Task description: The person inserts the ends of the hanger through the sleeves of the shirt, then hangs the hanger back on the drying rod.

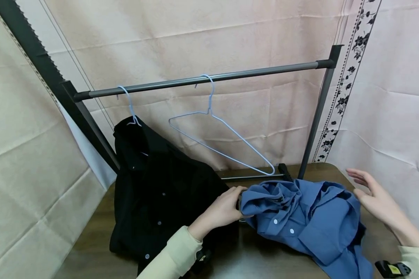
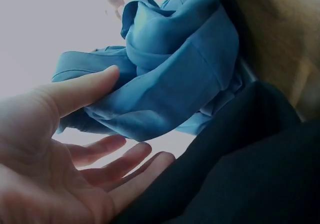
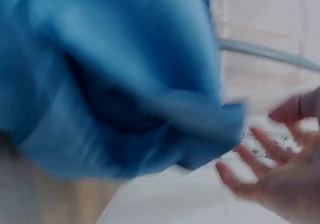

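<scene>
Crumpled blue cloth shirt (image 1: 322,223) slants down-right over the brown wooden bench (image 1: 87,248), between my hands: left grip (image 1: 221,207) loose against it, right grip (image 1: 378,201) released. Only head view shows its white buttons (image 1: 275,221).

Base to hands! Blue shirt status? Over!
Left hand at crumpled blue cloth shirt; right hand beside it, holding nothing. Black button-up shirt hanging close, might crowd left hand.

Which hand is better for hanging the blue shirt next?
Probably the left hand: it touches the button-up shirt, nearer the bare hanger. The right hand holds nothing, past the shirt.
</scene>
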The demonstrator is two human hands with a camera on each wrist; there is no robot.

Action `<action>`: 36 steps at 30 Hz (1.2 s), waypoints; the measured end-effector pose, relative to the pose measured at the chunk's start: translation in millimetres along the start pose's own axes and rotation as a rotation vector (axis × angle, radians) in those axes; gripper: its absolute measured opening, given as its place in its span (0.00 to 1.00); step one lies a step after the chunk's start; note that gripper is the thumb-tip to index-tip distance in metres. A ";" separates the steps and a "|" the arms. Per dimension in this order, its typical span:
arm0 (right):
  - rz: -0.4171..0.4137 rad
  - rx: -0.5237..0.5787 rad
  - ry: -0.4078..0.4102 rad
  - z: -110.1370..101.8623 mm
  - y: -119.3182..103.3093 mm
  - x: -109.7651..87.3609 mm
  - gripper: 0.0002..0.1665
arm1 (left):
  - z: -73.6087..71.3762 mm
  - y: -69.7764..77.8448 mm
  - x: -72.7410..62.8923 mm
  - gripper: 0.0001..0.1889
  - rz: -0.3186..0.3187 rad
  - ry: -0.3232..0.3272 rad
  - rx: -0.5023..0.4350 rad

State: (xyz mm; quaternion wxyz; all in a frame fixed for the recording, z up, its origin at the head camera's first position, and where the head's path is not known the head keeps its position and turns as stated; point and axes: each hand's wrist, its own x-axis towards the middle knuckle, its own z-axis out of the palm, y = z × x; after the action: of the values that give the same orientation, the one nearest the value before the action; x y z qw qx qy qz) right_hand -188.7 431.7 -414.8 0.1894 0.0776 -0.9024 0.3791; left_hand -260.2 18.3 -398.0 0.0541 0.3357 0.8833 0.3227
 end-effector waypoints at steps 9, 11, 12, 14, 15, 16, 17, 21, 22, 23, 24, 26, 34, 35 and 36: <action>-0.169 -0.123 -0.274 47.9 -30.5 30.2 0.44 | 36.9 -8.9 3.9 0.24 0.069 -0.029 -0.210; -0.151 -0.076 -0.374 61.9 -26.7 34.9 0.50 | 49.0 -8.9 3.9 0.25 0.086 -0.041 -0.218; -0.133 -0.056 -0.427 68.2 -24.8 36.8 0.54 | 54.7 -9.1 4.1 0.24 0.097 -0.047 -0.211; -0.098 -0.037 -0.516 78.4 -21.4 39.2 0.59 | 64.3 -9.9 4.3 0.21 0.124 -0.058 -0.181; -0.088 -0.042 -0.544 82.6 -20.3 39.9 0.60 | 67.6 -10.5 3.8 0.19 0.130 -0.048 -0.146; -0.078 -0.061 -0.562 85.2 -19.7 40.2 0.59 | 70.0 -11.1 3.3 0.18 0.136 -0.032 -0.101; -0.072 -0.084 -0.571 86.7 -19.7 40.1 0.56 | 71.0 -11.0 3.1 0.18 0.146 -0.023 -0.095; -0.067 -0.126 -0.532 84.3 -23.0 37.1 0.40 | 61.6 -8.7 2.7 0.18 0.204 0.033 -0.123; -0.081 -0.132 -0.494 81.2 -24.7 36.2 0.36 | 55.9 -6.8 2.5 0.19 0.225 0.043 -0.143; -0.105 -0.132 -0.447 77.4 -26.4 35.3 0.33 | 49.0 -4.2 2.4 0.19 0.253 0.055 -0.160; -0.135 -0.123 -0.391 72.7 -28.3 34.3 0.30 | 41.2 -1.2 2.0 0.19 0.281 0.073 -0.156; -0.181 -0.105 -0.257 60.0 -33.3 32.7 0.26 | 22.8 8.2 0.4 0.18 0.334 0.104 -0.176; -0.211 0.054 0.155 -0.8 -67.9 28.9 0.28 | -59.9 44.9 -19.3 0.29 0.386 0.354 -0.253; -0.209 0.084 0.202 -5.9 -73.2 28.4 0.28 | -69.0 47.0 -21.6 0.27 0.404 0.399 -0.246; -0.205 0.108 0.250 -9.7 -78.8 27.4 0.27 | -77.2 48.7 -24.2 0.25 0.424 0.444 -0.235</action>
State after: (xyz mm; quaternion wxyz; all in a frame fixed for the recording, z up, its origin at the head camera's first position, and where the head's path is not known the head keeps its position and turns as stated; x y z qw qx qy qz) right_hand -188.7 383.5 -346.0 0.3334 0.1318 -0.8376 0.4123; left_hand -238.5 -10.5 -310.7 -0.1696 0.4249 0.7408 0.4918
